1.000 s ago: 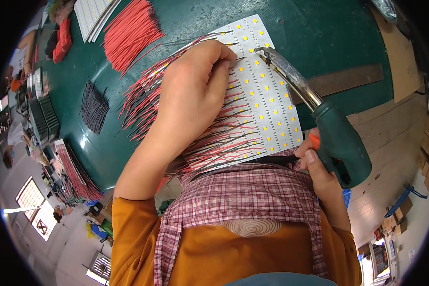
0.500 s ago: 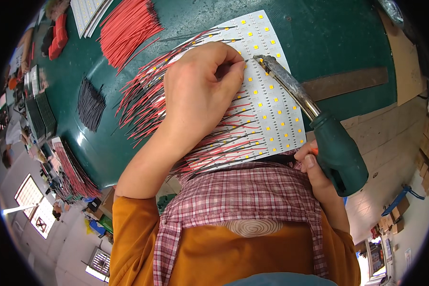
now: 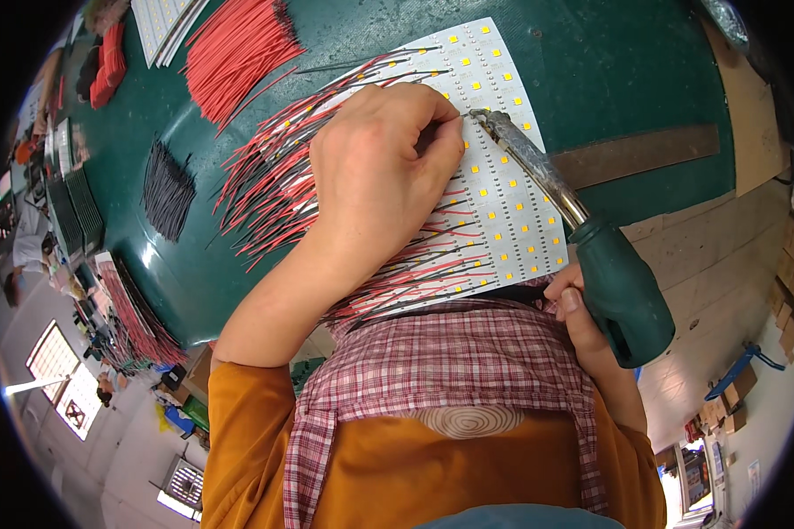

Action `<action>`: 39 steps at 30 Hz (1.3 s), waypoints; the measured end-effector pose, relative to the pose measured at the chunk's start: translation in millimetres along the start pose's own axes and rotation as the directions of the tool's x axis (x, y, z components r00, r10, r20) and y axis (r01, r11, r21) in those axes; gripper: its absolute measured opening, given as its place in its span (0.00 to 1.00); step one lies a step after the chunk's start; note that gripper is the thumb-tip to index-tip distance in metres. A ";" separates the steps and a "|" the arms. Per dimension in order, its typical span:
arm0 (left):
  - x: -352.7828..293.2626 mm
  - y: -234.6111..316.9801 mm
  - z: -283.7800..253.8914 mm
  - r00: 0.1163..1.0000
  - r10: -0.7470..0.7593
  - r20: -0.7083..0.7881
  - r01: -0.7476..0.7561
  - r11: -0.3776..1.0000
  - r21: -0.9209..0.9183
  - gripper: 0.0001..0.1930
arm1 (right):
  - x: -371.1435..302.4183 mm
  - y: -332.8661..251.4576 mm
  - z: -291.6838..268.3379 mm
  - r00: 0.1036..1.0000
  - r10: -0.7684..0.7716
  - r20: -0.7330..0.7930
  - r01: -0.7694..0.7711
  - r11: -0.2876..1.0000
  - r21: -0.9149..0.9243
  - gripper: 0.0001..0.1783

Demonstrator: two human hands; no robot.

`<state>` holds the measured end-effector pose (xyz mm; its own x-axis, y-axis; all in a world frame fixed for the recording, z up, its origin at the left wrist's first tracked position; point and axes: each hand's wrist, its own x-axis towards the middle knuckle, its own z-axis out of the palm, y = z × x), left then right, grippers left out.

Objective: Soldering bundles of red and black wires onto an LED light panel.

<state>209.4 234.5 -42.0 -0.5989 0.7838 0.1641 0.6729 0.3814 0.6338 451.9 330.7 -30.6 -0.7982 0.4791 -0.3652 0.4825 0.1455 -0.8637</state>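
Observation:
My left hand [image 3: 375,154] lies over a white LED board [image 3: 520,176] dotted with yellow chips. Its thumb and forefinger pinch a thin wire, whose dark end pokes out beside the soldering iron's tip. That soldering iron [image 3: 622,282], with a green handle and blackened metal shaft, slants down from the right, its tip at the board by the wire end. My right hand [image 3: 582,313] is closed round the iron's handle, partly hidden behind it. Rows of red and black wires [image 3: 269,189] stick out leftward from the board, partly under my left hand and forearm.
On the green table [image 3: 626,79] lie a bundle of red wires [image 3: 238,57], a smaller bundle of black wires [image 3: 168,189] and a stack of white boards [image 3: 163,31]. A brown strip [image 3: 640,157] lies to the right. Wired boards [image 3: 137,309] sit at the left edge.
My left hand has shifted slightly right with the pinched wire, closer to the iron's tip. The iron's handle has tilted a little left and down. The board has barely moved.

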 end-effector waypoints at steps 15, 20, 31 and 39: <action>0.8 -0.2 1.1 1.000 -0.002 -0.015 0.002 1.000 0.023 0.03 | -2.1 -5.7 3.3 0.999 0.050 -0.008 -0.046 0.960 0.276 0.07; 0.2 -1.5 1.6 1.000 0.011 -0.025 -0.011 1.000 0.016 0.03 | -0.2 -3.9 5.0 0.998 0.050 -0.026 -0.040 0.947 0.318 0.07; -1.4 -2.0 -0.6 1.000 -0.017 0.015 0.017 1.000 -0.001 0.03 | 1.6 -0.2 4.8 0.998 -0.057 0.015 0.055 0.990 0.133 0.07; 2.4 -2.4 1.2 1.000 0.004 0.010 -0.004 1.000 0.012 0.02 | 0.7 -4.1 2.0 1.000 0.011 -0.010 -0.008 0.966 0.259 0.06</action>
<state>206.8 236.1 -44.1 -0.5921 0.7901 0.1587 0.6804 0.3846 0.6238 448.6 328.6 -28.1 -0.7890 0.4896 -0.3711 0.3790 -0.0874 -0.9213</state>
